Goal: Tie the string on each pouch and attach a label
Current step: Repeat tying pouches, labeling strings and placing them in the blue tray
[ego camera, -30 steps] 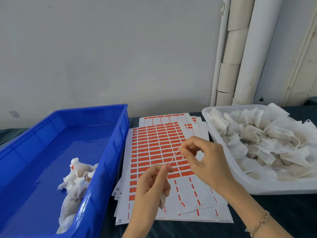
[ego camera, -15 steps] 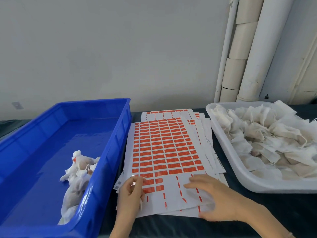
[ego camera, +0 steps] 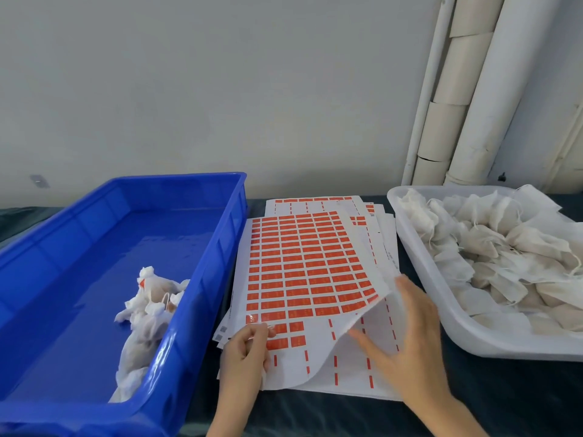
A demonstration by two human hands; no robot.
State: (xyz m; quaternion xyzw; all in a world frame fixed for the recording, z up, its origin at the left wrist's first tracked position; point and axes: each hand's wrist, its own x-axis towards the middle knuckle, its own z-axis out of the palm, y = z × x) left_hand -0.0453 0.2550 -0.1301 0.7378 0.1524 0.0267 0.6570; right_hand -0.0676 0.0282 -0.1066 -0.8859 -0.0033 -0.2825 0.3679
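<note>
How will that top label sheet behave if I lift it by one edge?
Probably floppy: where the right hand raises its edge, the top label sheet curls and sags. Likely light, since straight fingers alone hold it up. It may slide, as the stack beneath is fanned unevenly.

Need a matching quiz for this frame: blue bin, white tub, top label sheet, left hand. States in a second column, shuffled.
1. blue bin
2. white tub
3. top label sheet
4. left hand

A. right edge curled up off the stack, beside the right hand
B. heaped with a pile of pouches
C. fingers curled, apparently gripping a pouch, at the sheet's near left labels
D. holds a few pouches by its right wall

Pairs: 1-D, 2-B, 3-A, 4-C
</note>
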